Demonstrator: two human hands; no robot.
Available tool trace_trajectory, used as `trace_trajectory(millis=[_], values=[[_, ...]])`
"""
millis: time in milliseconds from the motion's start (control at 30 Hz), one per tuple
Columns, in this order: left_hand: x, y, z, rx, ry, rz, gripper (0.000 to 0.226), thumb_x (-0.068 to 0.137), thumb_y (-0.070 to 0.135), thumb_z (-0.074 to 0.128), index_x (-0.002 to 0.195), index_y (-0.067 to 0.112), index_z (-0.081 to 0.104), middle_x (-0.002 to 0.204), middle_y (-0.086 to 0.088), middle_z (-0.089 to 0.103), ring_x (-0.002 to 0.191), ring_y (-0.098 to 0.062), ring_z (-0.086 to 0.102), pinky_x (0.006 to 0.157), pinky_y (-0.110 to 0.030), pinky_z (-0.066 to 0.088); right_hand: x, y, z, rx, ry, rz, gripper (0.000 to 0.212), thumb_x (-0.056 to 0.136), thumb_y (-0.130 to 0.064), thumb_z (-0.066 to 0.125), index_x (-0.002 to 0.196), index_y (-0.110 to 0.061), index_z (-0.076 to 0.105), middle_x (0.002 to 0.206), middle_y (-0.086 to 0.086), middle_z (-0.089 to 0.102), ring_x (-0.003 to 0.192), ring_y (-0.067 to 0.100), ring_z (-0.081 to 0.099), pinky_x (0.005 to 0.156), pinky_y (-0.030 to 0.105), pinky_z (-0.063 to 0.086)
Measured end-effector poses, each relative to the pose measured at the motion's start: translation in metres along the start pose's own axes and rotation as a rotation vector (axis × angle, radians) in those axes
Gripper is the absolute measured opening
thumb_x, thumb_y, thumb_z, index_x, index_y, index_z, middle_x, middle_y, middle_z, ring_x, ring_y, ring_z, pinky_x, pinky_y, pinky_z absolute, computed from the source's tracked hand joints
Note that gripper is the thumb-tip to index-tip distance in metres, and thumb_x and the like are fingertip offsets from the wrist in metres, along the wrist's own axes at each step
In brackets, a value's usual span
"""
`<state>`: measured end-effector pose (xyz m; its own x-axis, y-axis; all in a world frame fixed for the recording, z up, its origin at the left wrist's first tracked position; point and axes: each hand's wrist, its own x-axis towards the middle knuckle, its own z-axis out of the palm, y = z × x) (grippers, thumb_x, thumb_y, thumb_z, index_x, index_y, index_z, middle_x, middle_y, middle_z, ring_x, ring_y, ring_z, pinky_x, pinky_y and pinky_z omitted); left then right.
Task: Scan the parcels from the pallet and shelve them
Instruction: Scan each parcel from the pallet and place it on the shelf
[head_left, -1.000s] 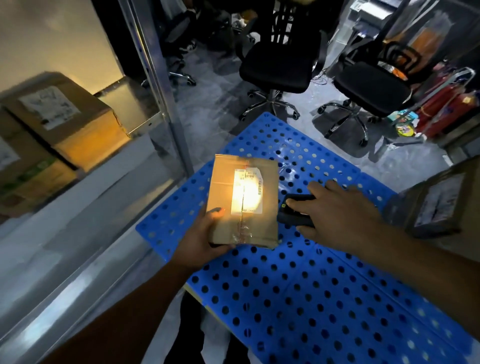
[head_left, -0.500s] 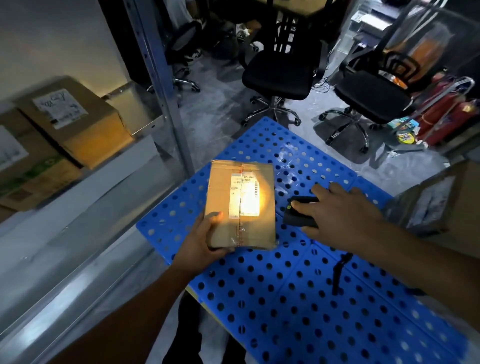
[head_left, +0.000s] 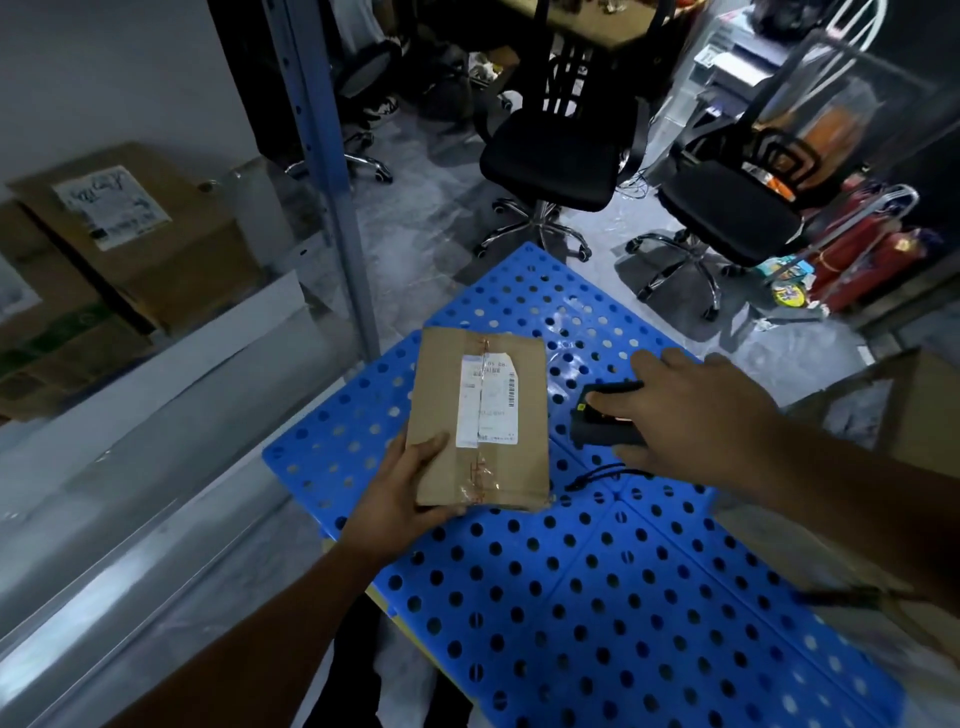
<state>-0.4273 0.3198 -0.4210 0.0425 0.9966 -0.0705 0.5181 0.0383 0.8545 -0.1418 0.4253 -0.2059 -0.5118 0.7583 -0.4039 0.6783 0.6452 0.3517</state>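
scan glow gone from parcel (head_left: 440, 387) held by left hand (head_left: 400, 493), right hand (head_left: 691, 410) grips half-hidden scanner (head_left: 597, 432)

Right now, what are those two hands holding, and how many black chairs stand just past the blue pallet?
Parcel: 1, in the left hand
Scanner: 1, in the right hand
Black chairs: 2
Total: 4
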Motion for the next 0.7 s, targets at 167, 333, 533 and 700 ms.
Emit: trace_trajectory(millis=[167,333,533,700], values=[[-0.003,0.003,-0.002,-0.073,0.001,-0.032,0.101,0.065,0.071,0.080,0.149,0.059,0.025,0.159,0.021,0.026,0.139,0.000,0.034,0.107,-0.025,0.040,0.003,0.008,0.033,0.477,-0.088,0.207,0.067,0.088,-0.066,0.056,0.149,-0.051,0.033,0.108,-0.001,0.044,0.090,0.020,0.050,0.077,0.039,0.050],[-0.010,0.000,0.004,-0.248,0.097,-0.170,0.117,0.060,0.060,0.092,0.147,0.062,0.014,0.133,0.056,0.033,0.122,0.028,0.039,0.085,0.002,0.041,0.010,-0.048,0.107,1.184,-0.127,0.330,0.063,0.091,-0.053,0.063,0.148,-0.032,0.046,0.129,-0.005,0.064,0.102,0.009,0.065,0.088,0.027,0.055],[-0.014,0.018,-0.006,-0.418,0.214,-0.187,0.110,0.062,0.041,0.096,0.149,0.052,0.028,0.135,0.045,0.044,0.125,0.016,0.047,0.099,-0.015,0.050,0.017,-0.067,0.115,1.543,-0.074,0.409,0.047,0.093,-0.044,0.063,0.138,-0.039,0.052,0.068,-0.008,0.057,0.058,0.011,0.056,0.060,0.030,0.051],[-0.003,0.060,-0.061,-0.470,0.450,-0.123,0.102,0.058,0.036,0.099,0.144,0.049,0.045,0.145,0.013,0.056,0.130,-0.006,0.057,0.096,-0.027,0.056,0.037,-0.066,0.071,1.623,-0.021,0.356,0.037,0.094,-0.042,0.063,0.130,-0.042,0.057,0.078,0.012,0.065,0.062,0.023,0.063,0.056,0.034,0.053]])
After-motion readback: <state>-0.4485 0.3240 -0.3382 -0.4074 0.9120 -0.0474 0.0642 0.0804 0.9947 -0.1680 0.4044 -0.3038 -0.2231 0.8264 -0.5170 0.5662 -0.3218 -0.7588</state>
